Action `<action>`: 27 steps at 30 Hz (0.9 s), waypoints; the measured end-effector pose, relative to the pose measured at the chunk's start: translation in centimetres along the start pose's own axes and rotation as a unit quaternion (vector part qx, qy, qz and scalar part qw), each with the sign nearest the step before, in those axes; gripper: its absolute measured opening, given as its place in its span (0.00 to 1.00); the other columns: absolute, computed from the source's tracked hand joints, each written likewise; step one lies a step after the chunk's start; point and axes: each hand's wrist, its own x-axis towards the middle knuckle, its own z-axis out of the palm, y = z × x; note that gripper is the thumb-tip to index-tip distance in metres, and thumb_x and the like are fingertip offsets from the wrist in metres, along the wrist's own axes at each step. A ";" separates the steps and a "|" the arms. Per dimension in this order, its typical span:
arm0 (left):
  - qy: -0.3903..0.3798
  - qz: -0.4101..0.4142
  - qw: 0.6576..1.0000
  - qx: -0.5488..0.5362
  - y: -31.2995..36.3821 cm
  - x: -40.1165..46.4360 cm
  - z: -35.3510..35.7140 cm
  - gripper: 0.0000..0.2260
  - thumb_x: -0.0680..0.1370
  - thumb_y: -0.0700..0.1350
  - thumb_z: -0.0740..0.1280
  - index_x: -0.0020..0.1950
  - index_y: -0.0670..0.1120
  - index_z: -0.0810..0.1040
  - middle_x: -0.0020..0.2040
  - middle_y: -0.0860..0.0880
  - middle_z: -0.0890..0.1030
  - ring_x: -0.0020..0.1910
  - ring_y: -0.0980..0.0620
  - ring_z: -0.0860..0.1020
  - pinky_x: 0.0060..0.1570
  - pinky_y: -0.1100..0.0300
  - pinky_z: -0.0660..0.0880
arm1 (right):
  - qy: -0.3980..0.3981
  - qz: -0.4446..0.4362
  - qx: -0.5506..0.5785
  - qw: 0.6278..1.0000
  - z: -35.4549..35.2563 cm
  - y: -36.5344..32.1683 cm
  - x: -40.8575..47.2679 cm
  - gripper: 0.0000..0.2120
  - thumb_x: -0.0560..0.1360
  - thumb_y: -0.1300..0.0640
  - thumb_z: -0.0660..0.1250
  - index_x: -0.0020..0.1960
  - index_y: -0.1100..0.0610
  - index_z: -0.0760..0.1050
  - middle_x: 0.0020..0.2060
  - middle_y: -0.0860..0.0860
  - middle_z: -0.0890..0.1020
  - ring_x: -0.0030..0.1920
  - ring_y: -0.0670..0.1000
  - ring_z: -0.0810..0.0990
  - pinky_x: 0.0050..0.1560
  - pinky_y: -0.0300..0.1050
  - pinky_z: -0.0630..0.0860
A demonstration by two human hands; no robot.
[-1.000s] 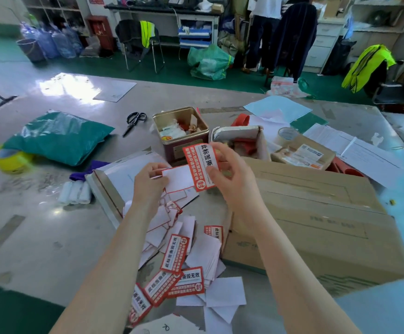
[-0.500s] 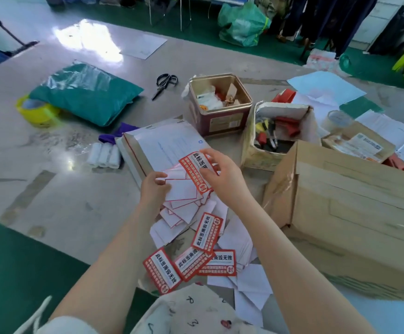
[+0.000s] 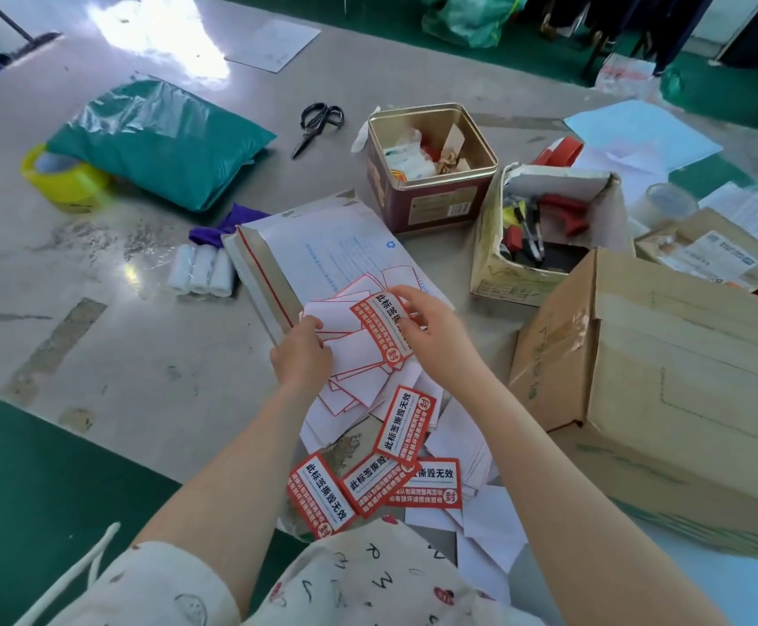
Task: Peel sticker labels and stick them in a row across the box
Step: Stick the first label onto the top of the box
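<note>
Fingertips of the right hand (image 3: 431, 336) pinch the upper edge of a red sticker label (image 3: 379, 329), thumb underneath and forefinger on top, closed on it just where the printed face meets its backing. Across from it, the left hand (image 3: 302, 359) is closed on the white backing sheet (image 3: 354, 352), thumb pressing the paper flat, so the two hands are set to pull apart. Whether the label has lifted fully clear of the backing is hard to tell, since the right fingers cover that corner. Such a label looks thin, light and floppy; it should curl on itself and cling wherever the glue side lands, so it is best held by one corner or a narrow edge, with the tacky face kept off the fingers and off the loose paper below. Beneath the hands lies a heap of spent backing slips (image 3: 350, 399), and nearer the body four unpeeled labels (image 3: 406, 426) are fanned on the table (image 3: 110, 336), overlapping one another. A flat white envelope (image 3: 322, 250) lies just beyond the hands. To the right stands the cardboard box (image 3: 666, 377), well apart from the held label, with no stickers visible on the faces shown. Farther off sit a tin (image 3: 431, 169), scissors (image 3: 316, 124) and a roll of yellow tape (image 3: 63, 178).
</note>
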 end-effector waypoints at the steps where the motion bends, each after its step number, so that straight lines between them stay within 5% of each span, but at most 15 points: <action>1: -0.001 0.009 1.000 0.015 0.0 0.1 0.0 0.14 0.75 0.38 0.63 0.60 0.48 0.73 0.51 0.47 0.81 0.53 0.44 0.76 0.59 0.48 0.70 | -0.001 0.000 -0.003 1.000 0.0 0.0 0.0 0.18 0.80 0.60 0.58 0.69 0.52 0.67 0.61 0.51 0.76 0.51 0.40 0.74 0.42 0.28 0.71; 7: 0.013 0.059 0.993 0.100 0.7 0.3 -0.4 0.15 0.75 0.39 0.64 0.61 0.46 0.73 0.58 0.43 0.76 0.59 0.42 0.71 0.60 0.51 0.64 | 0.022 -0.017 -0.029 0.999 -1.0 -0.5 0.1 0.18 0.80 0.60 0.57 0.69 0.53 0.67 0.61 0.52 0.77 0.51 0.42 0.73 0.43 0.28 0.72; 14: 0.092 0.138 0.985 -0.037 7.0 -0.5 -3.4 0.09 0.79 0.43 0.61 0.58 0.46 0.77 0.58 0.44 0.77 0.56 0.47 0.74 0.58 0.52 0.72 | 0.075 -0.052 -0.059 0.994 -4.7 -2.5 -0.2 0.18 0.80 0.60 0.57 0.69 0.53 0.68 0.58 0.53 0.78 0.49 0.43 0.75 0.36 0.27 0.71; 20: 0.150 0.291 0.930 -0.165 13.0 -2.8 -6.6 0.09 0.79 0.43 0.60 0.52 0.43 0.79 0.52 0.45 0.80 0.52 0.48 0.75 0.53 0.50 0.72 | 0.118 -0.063 -0.061 0.989 -8.5 -3.7 -1.5 0.18 0.80 0.60 0.57 0.69 0.52 0.68 0.59 0.52 0.78 0.53 0.48 0.78 0.45 0.35 0.75; 27: 0.181 0.425 0.883 -0.081 16.9 -6.5 -7.1 0.11 0.78 0.51 0.62 0.48 0.46 0.81 0.49 0.48 0.79 0.53 0.50 0.73 0.54 0.62 0.58 | 0.154 -0.090 -0.055 0.982 -12.4 -4.2 -5.0 0.17 0.79 0.61 0.58 0.67 0.53 0.71 0.59 0.51 0.79 0.53 0.46 0.76 0.47 0.36 0.73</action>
